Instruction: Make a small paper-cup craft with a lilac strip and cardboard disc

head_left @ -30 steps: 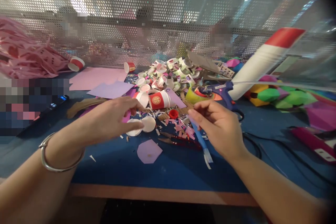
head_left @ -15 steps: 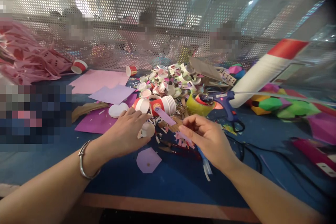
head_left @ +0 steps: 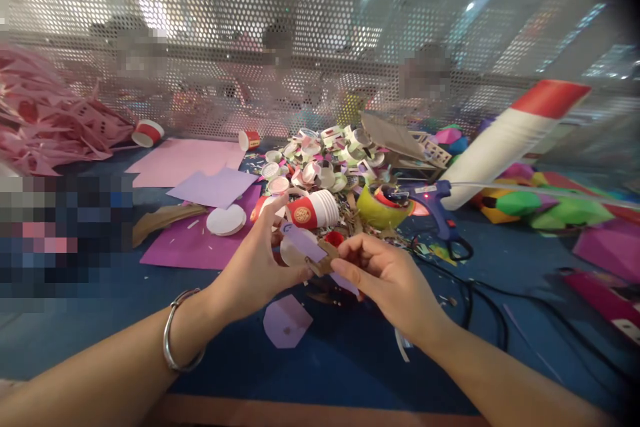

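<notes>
My left hand (head_left: 253, 263) is curled around a white paper cup (head_left: 295, 252), whose far side is partly hidden by paper. Its thumb tip reaches close to the brown cardboard piece. Between thumb and fingers, my right hand (head_left: 385, 280) pinches a light purple paper strip (head_left: 305, 243) with the brown cardboard piece (head_left: 324, 261) against it. The strip crosses in front of the cup; whether they touch I cannot tell. Below my hands a cut purple paper shape (head_left: 287, 321) lies flat. Just behind them rest stacked red-and-white paper cups (head_left: 313, 209) on their side.
A blue glue gun (head_left: 433, 207) leans in a yellow-green bowl (head_left: 380, 210), its black cable running right. Cut cup pieces (head_left: 320, 153) are heaped behind. Purple sheets, white paper discs (head_left: 226, 220) and pink paper lie left; a tall cup stack (head_left: 515, 137) leans right.
My left hand has closed on the white cup and lifted it toward the right hand. The purple strip and cardboard now overlap the cup. The view has shifted slightly.
</notes>
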A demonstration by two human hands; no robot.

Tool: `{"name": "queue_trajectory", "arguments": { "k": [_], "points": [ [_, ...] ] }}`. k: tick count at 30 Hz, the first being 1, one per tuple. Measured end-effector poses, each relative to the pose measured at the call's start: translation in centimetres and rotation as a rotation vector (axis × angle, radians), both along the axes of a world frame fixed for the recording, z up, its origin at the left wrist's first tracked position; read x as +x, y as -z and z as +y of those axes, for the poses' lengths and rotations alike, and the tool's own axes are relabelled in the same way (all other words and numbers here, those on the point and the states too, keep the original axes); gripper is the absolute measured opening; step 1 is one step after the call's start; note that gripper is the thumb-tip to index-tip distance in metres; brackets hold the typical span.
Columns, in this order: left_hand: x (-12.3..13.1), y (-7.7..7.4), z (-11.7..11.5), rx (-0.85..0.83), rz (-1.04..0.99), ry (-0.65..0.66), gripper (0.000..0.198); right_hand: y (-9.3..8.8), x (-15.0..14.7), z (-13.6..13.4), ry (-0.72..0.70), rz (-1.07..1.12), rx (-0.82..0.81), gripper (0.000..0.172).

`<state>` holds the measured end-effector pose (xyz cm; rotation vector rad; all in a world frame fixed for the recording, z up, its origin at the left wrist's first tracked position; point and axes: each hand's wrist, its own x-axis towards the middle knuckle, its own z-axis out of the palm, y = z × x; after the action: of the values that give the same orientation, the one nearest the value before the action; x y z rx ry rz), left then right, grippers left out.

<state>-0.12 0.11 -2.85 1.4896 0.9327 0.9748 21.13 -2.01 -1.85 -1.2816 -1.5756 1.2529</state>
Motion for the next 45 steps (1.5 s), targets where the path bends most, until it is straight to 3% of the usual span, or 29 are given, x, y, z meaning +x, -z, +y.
{"name": "queue_trajectory", "arguments": {
  "k": [3, 6, 11, 16, 21, 25, 35, 45],
  "points": [
    [0.4, 0.0, -0.5, -0.124, -0.079, -0.034, 0.115, 0.2, -0.1, 0.0, 0.007, 0.02, -0.025, 0.027],
    [0.7, -0.1, -1.1, -0.124, -0.094, -0.042, 0.118, 0.5, -0.2, 0.0, -0.001, 0.044, -0.046, 0.027],
    [1.1, -0.1, -1.8, -0.164, -0.224, 0.041, 0.118, 1.0, -0.3, 0.0, 0.0, 0.098, -0.059, 0.027],
    [1.5, -0.4, -2.0, -0.281, -0.393, 0.064, 0.099, 1.0, -0.4, -0.1, 0.008, 0.109, -0.037, 0.027],
    [1.4, -0.8, -1.8, -0.379, -0.341, 0.049, 0.051, 0.9, -0.5, -0.1, -0.002, 0.125, -0.056, 0.031],
    [1.5, -0.8, -1.8, -0.456, -0.325, 0.085, 0.029, 0.9, -0.7, -0.1, -0.037, 0.138, -0.084, 0.035],
    [1.1, -0.7, -1.4, -0.475, -0.382, 0.018, 0.016, 0.5, -0.6, -0.4, -0.046, 0.147, -0.105, 0.035],
    [1.0, -1.1, -1.4, -0.494, -0.405, 0.035, 0.018, 0.4, -0.7, -0.4, -0.061, 0.097, -0.088, 0.035]
  ]
}}
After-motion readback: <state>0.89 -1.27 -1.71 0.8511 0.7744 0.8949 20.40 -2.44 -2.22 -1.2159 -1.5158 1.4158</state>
